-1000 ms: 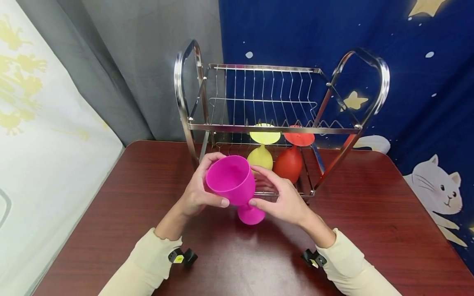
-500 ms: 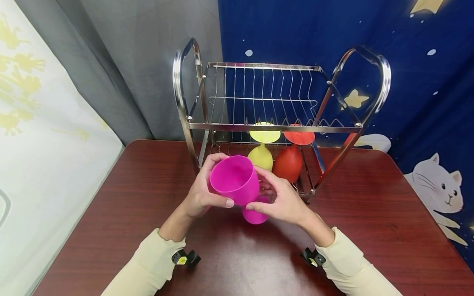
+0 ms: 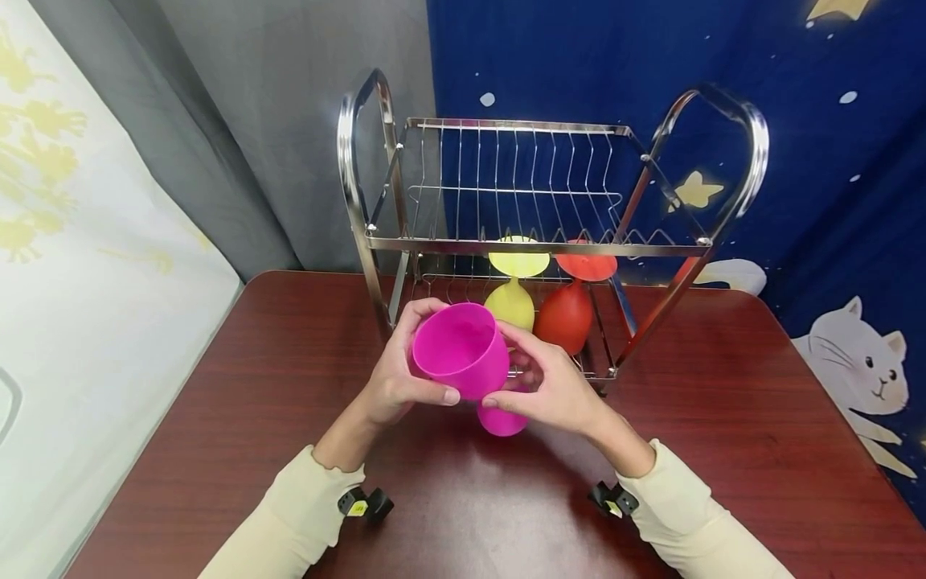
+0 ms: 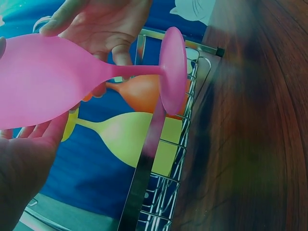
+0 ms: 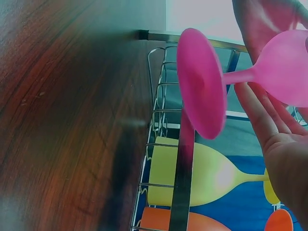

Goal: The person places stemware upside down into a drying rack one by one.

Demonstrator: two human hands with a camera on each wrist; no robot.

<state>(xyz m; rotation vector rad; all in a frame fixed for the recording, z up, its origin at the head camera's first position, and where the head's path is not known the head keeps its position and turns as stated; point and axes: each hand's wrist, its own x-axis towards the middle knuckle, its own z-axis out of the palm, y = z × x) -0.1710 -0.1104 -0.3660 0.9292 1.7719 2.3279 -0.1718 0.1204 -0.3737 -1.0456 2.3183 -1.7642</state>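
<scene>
A bright pink plastic goblet (image 3: 461, 347) is held in the air in front of the dish rack, tilted with its open mouth facing me. My left hand (image 3: 396, 376) grips the left side of the bowl, thumb at the near side. From the right, my right hand (image 3: 559, 388) holds the lower bowl between thumb and fingers. In the left wrist view the stem and round foot (image 4: 173, 72) extend past both hands. Behind, a yellow goblet (image 3: 510, 307) and a red goblet (image 3: 566, 318) stand upside down on the rack's lower tier, partly hidden by my right hand.
The two-tier metal dish rack (image 3: 535, 248) stands at the back of the brown wooden table (image 3: 723, 418), with tall curved handles at both ends. Grey and blue curtains (image 3: 564, 56) hang behind it. A white patterned cloth (image 3: 108, 322) lies along the left.
The pink goblet has shifted slightly right, together with my left hand, and its stem has become hidden behind the bowl and right hand. My right hand has barely moved.
</scene>
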